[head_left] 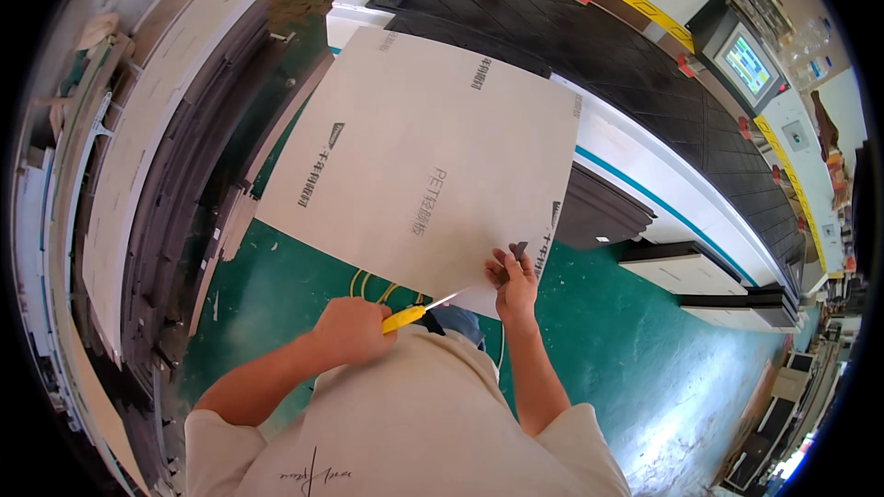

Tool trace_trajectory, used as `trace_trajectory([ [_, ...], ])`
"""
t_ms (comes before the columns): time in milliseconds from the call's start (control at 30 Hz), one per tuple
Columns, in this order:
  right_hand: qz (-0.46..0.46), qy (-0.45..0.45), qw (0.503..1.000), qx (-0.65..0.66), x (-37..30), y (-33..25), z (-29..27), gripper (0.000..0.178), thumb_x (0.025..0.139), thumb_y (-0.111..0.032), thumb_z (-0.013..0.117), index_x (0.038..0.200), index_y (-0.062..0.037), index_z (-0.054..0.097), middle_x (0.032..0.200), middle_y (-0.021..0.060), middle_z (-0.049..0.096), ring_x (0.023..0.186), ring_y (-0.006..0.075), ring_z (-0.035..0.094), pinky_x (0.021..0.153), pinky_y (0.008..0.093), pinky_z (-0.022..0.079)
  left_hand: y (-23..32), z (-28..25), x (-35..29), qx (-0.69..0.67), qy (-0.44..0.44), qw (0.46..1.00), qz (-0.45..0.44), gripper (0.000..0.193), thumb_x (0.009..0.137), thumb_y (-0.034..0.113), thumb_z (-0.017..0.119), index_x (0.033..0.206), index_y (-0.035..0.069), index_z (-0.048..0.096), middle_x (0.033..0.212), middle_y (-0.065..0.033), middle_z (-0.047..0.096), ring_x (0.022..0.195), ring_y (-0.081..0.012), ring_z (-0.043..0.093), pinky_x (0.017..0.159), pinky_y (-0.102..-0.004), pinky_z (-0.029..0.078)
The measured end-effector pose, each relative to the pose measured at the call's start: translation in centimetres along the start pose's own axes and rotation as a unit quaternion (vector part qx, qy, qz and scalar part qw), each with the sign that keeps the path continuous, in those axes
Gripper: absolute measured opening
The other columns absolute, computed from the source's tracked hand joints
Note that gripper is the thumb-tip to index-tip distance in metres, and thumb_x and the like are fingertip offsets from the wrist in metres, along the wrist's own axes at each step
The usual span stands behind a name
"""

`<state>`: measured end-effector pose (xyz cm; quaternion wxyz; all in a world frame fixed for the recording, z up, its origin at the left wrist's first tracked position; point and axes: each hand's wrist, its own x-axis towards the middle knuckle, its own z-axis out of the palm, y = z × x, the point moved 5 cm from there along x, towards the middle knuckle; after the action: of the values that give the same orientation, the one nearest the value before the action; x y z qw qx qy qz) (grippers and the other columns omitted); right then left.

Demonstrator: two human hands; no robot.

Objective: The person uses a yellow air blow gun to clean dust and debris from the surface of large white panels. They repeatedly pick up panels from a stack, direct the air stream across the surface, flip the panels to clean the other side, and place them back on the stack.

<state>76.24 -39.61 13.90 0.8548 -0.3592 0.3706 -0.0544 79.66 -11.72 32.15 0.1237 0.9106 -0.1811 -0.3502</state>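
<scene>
My left hand (354, 331) is closed round the yellow handle of a utility knife (403, 318). Its thin blade points right, close to the near edge of a large pale panel (433, 143) with dark printed marks. At the panel's near right corner, my right hand (512, 283) has its fingers curled. A small dark piece (520, 249) shows at the fingertips; what it is cannot be made out. The panel lies slanted in front of me, its far side against a machine with a dark bed. Below the panel its support is hidden.
On the left stand long stacks of boards (166, 156). The machine's black bed (645, 101) curves along the far right, with a control screen (746, 64) beside it. More dark panels (603, 207) lean under its white frame. Yellow hoses (373, 287) lie on the green floor (635, 359).
</scene>
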Motion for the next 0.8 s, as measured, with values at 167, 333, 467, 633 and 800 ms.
trace_trajectory([
  [167, -0.041, 0.001, 0.998, -0.048, 1.6, 1.4, 2.7, 0.032, 0.106, -0.014, 0.052, 0.136, -0.0044, 0.055, 0.118, 0.014, 0.07, 0.095, 0.0253, 0.072, 0.083, 0.036, 0.059, -9.8, -5.3, 2.1, 0.0, 0.193, 0.978, -0.08, 0.027, 0.085, 0.033, 0.066, 0.09, 0.008, 0.075, 0.078, -0.0175, 0.071, 0.076, -0.0407, 0.068, 0.07, -0.0508, 0.054],
  [333, -0.077, 0.022, 0.99, -0.118, 2.2, 3.4, 4.2, 0.031, 0.104, -0.014, 0.056, 0.134, -0.0034, 0.055, 0.113, 0.0125, 0.071, 0.089, 0.0232, 0.072, 0.078, 0.0343, 0.058, -24.7, -10.8, 3.3, -0.019, 0.315, 0.924, -0.215, 0.029, 0.087, 0.031, 0.064, 0.09, 0.004, 0.074, 0.083, -0.0214, 0.072, 0.082, -0.0411, 0.069, 0.074, -0.051, 0.055],
  [467, -0.131, 0.077, 0.98, -0.13, 1.2, 3.6, 3.3, 0.03, 0.104, -0.015, 0.058, 0.131, -0.0018, 0.055, 0.108, 0.0136, 0.071, 0.084, 0.0222, 0.071, 0.072, 0.0317, 0.057, -33.8, -11.7, 1.3, -0.067, 0.291, 0.936, -0.188, 0.032, 0.086, 0.033, 0.066, 0.089, 0.002, 0.074, 0.083, -0.0233, 0.071, 0.082, -0.0428, 0.069, 0.073, -0.0518, 0.054],
  [633, -0.246, 0.315, 0.889, -0.222, -1.7, 0.8, -7.6, 0.024, 0.102, -0.016, 0.059, 0.115, 0.0028, 0.063, 0.084, 0.0081, 0.068, 0.074, 0.0153, 0.065, 0.06, 0.0312, 0.053, -44.6, -12.7, -1.5, -0.089, 0.257, 0.952, -0.137, 0.042, 0.087, 0.041, 0.068, 0.089, -0.001, 0.074, 0.082, -0.0243, 0.071, 0.082, -0.0433, 0.069, 0.072, -0.0515, 0.053],
  [800, -0.175, 0.358, 0.85, -0.345, -5.7, 2.0, -12.5, 0.022, 0.099, -0.024, 0.066, 0.106, -0.004, 0.069, 0.084, 0.0017, 0.066, 0.061, 0.0105, 0.056, 0.054, 0.0251, 0.044, -52.8, -11.4, 2.2, -0.014, 0.191, 0.973, -0.127, 0.052, 0.088, 0.047, 0.072, 0.081, -0.005, 0.071, 0.078, -0.0217, 0.072, 0.072, -0.0357, 0.071, 0.069, -0.0472, 0.055],
])
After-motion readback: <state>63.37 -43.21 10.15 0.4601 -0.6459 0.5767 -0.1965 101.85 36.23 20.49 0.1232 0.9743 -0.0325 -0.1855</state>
